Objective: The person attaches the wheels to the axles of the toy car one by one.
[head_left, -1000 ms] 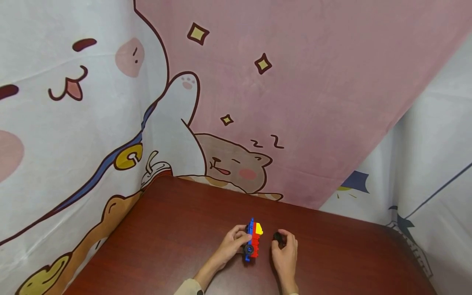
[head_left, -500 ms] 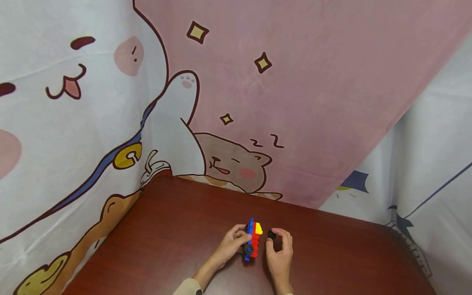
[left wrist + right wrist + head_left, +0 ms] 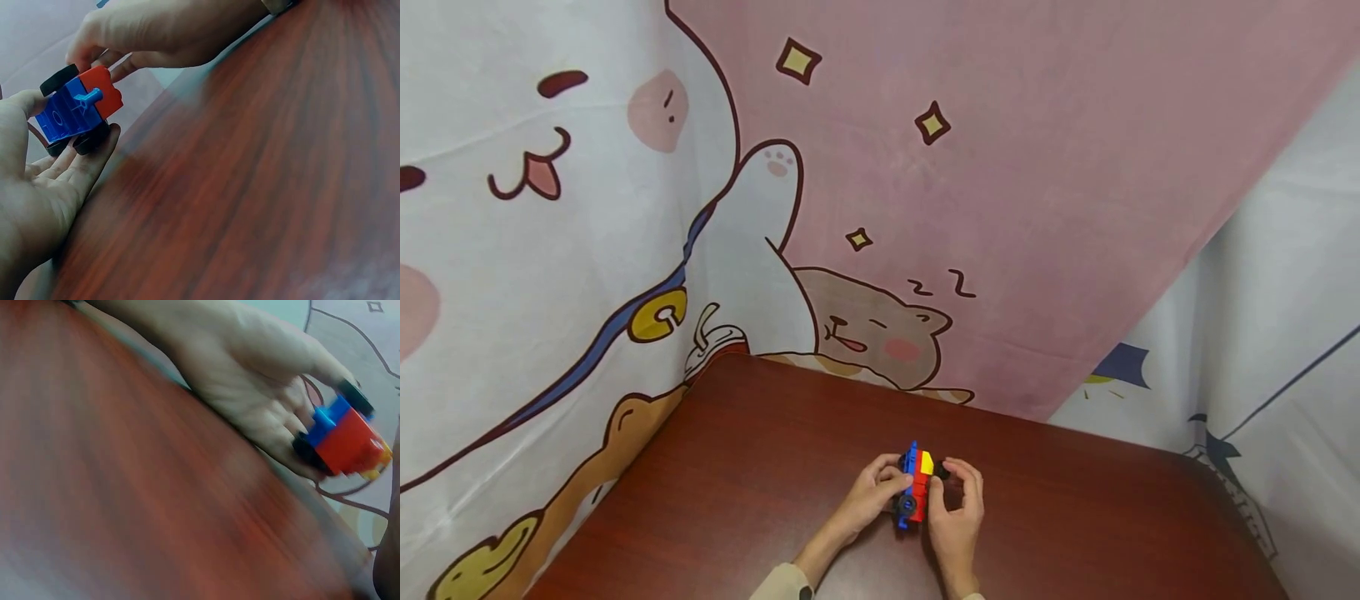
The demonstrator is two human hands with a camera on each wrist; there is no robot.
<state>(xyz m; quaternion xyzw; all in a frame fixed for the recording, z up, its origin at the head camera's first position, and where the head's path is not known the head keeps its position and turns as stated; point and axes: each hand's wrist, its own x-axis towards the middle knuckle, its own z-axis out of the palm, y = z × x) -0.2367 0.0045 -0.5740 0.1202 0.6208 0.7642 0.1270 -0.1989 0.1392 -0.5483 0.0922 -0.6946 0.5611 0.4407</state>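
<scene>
My left hand grips a toy building-block vehicle by its blue base, above the table. Its body is red with a yellow block at the far end. Black wheels are fitted to the blue base, whose underside shows in the left wrist view. My right hand pinches a small dark, round piece close beside the yellow block. Whether that piece touches the vehicle I cannot tell. In the right wrist view the right hand is only partly visible at the right edge, and the dark piece is not seen.
A dark red-brown wooden table lies under both hands. Behind it and at the sides hang cloth curtains printed with cartoon animals and stars.
My right hand has moved left with the dark piece, from well apart to right beside the vehicle's yellow block. The left hand and the vehicle stay nearly in place.
</scene>
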